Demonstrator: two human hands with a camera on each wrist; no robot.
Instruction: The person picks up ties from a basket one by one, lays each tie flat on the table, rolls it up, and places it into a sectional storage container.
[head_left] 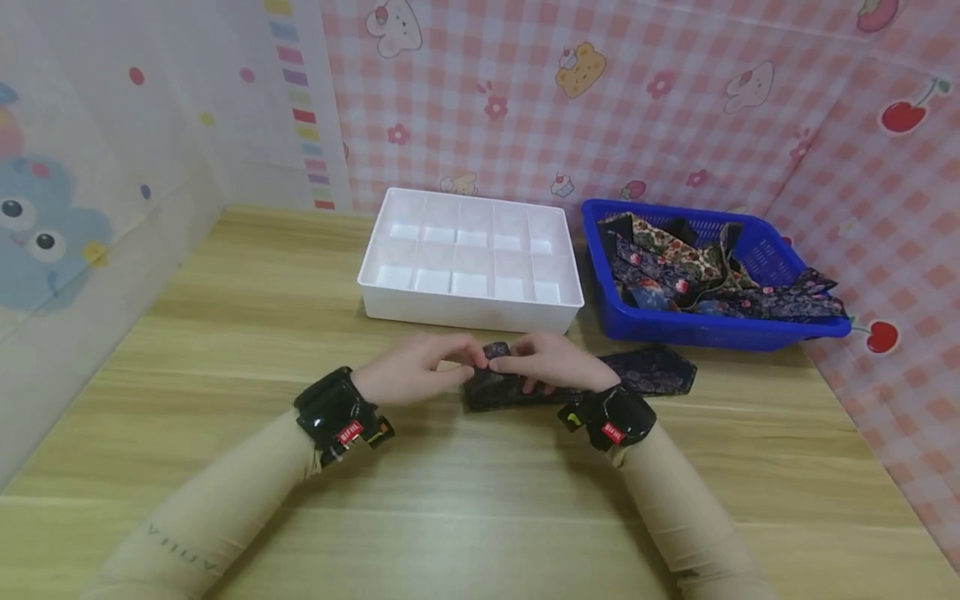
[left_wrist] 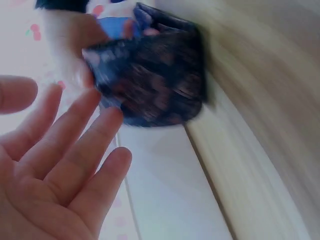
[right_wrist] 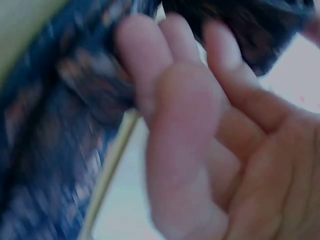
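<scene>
from the head view, a white divided tray (head_left: 471,265) sits at the back of the wooden table (head_left: 225,333), and just to the right of the tray a blue basket (head_left: 780,258) is heaped with dark patterned fabric pieces (head_left: 678,267). in front of the tray, close to its near wall, a dark floral tie (head_left: 525,385) lies partly folded, its wider end trailing off under the basket's front edge. both hands meet over it: the left hand (head_left: 408,371) and the right hand (head_left: 555,362) each pinch a small raised fold of the tie between thumb and fingertips, knuckles almost touching.

from the left wrist view, blurred by motion, that hand's fingers (left_wrist: 75,145) look stretched out and slightly spread just beside the bunched tie (left_wrist: 150,85), with the tray's white wall below it.

from the right wrist view, also blurred, the fingers (right_wrist: 150,65) curl against the tie (right_wrist: 55,125), which fills the left side, the thumb folded across the palm.
</scene>
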